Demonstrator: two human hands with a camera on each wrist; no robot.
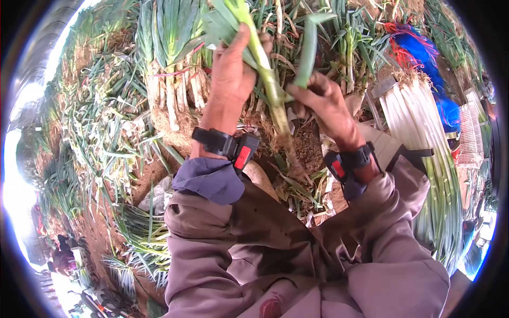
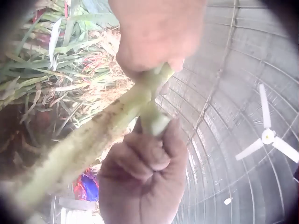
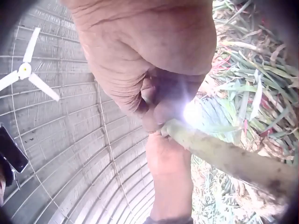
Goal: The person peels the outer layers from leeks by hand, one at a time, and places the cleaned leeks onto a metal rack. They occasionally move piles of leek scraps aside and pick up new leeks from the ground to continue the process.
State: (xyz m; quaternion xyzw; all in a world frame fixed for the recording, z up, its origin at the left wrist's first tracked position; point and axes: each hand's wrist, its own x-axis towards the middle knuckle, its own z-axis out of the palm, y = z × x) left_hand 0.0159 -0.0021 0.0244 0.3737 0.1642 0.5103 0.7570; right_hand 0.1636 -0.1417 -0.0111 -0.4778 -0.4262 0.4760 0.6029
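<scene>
In the head view my left hand (image 1: 231,77) grips a long green onion (image 1: 273,98) below its leaves, the thumb lying along the stalk. Its rooty, soil-stained end slants down between my forearms. My right hand (image 1: 324,103) pinches a loose green leaf (image 1: 307,50) beside the stalk, where the leaf stands apart from the rest. In the left wrist view the curled fingers of my right hand hold the pale base of the leaf (image 2: 154,120) close to the stalk. The right wrist view shows the brown-stained stalk (image 3: 233,158) running off to the right; the right fingertips are partly shaded.
A tied bundle of green onions (image 1: 177,79) stands at the upper left. To the right lies a bundle of cleaned white-stemmed onions (image 1: 419,116), near blue and red string (image 1: 424,50). Leaf scraps (image 1: 119,127) cover the ground. A ceiling fan (image 2: 267,136) hangs under the curved roof.
</scene>
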